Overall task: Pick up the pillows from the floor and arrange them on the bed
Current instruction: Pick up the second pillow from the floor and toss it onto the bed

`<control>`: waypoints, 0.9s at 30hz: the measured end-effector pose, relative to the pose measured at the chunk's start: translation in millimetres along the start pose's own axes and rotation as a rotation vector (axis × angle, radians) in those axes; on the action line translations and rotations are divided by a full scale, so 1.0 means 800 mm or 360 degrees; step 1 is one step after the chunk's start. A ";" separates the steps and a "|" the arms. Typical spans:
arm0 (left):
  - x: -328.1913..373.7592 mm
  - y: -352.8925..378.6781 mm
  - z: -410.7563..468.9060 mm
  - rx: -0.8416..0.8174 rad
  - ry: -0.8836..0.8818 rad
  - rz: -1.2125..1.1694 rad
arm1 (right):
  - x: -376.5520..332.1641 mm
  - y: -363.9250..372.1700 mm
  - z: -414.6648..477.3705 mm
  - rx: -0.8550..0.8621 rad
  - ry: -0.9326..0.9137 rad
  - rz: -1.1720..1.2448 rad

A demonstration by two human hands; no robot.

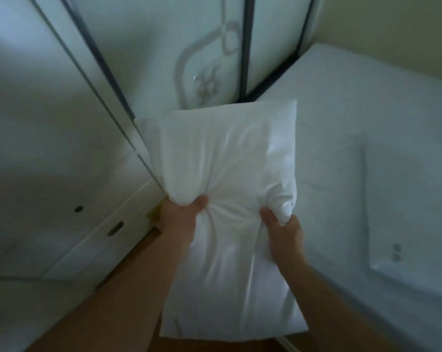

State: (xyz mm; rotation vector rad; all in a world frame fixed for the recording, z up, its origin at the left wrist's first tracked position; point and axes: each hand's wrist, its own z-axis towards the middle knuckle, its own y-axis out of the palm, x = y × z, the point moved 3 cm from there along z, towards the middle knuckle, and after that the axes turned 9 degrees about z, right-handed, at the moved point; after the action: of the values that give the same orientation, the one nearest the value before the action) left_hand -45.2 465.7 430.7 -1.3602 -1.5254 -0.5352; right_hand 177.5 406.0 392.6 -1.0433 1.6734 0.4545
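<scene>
**newbie:** why's the pillow [227,199] bunched up like that?

**regular:** cos you've got your left hand [182,214] and right hand [283,229] both clamped on its middle, set a little apart, so the fabric puckers between them. It's in the air, off the floor, right beside the bed [367,123]. A second pillow [408,219] already lies there, so I'd guess this one goes next to it.

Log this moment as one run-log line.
pillow: lifted | left hand: grip shut on pillow | right hand: grip shut on pillow | bed: second pillow lying flat
</scene>
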 end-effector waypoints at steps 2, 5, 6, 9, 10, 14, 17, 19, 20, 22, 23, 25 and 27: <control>0.058 0.053 -0.001 -0.0060 0.0062 0.0042 | -0.044 -0.035 0.042 0.0067 -0.0063 0.0071; 0.133 0.132 0.006 -0.0158 0.0210 0.0052 | -0.101 -0.079 0.111 0.0148 -0.0123 0.0159; 0.156 0.158 0.011 -0.0175 0.0265 0.0058 | -0.118 -0.091 0.136 0.0182 -0.0142 0.0184; 0.211 0.231 0.039 -0.0236 0.0385 0.0031 | -0.163 -0.119 0.210 0.0264 -0.0217 0.0224; 0.226 0.256 0.051 -0.0272 0.0403 0.0006 | -0.174 -0.127 0.235 0.0295 -0.0243 0.0233; 0.268 0.360 0.115 -0.0400 0.0458 0.0075 | -0.196 -0.151 0.341 0.0414 -0.0231 0.0112; 0.267 0.429 0.180 -0.0556 0.0342 0.0251 | -0.181 -0.160 0.430 0.0442 0.0015 -0.0120; 0.243 0.456 0.224 -0.0602 0.0220 0.0418 | -0.157 -0.158 0.476 0.0387 0.0213 -0.0248; 0.225 0.465 0.243 -0.0621 0.0185 0.0512 | -0.140 -0.154 0.493 0.0356 0.0267 -0.0305; 0.183 0.480 0.276 -0.0692 0.0125 0.0678 | -0.106 -0.140 0.522 0.0273 0.0327 -0.0456; 0.161 0.490 0.288 -0.0744 0.0094 0.0740 | -0.089 -0.133 0.534 0.0227 0.0351 -0.0514; 0.128 0.510 0.305 -0.0816 0.0083 0.0856 | -0.058 -0.117 0.555 0.0157 0.0366 -0.0569; 0.106 0.537 0.318 -0.0867 0.0148 0.0982 | -0.036 -0.102 0.576 0.0145 0.0363 -0.0598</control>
State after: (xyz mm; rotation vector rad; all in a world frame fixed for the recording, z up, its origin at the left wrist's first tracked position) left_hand 265.7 835.5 279.8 -2.0822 -0.8281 -0.6237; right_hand 511.0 709.9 266.3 -1.3446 1.6268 0.0142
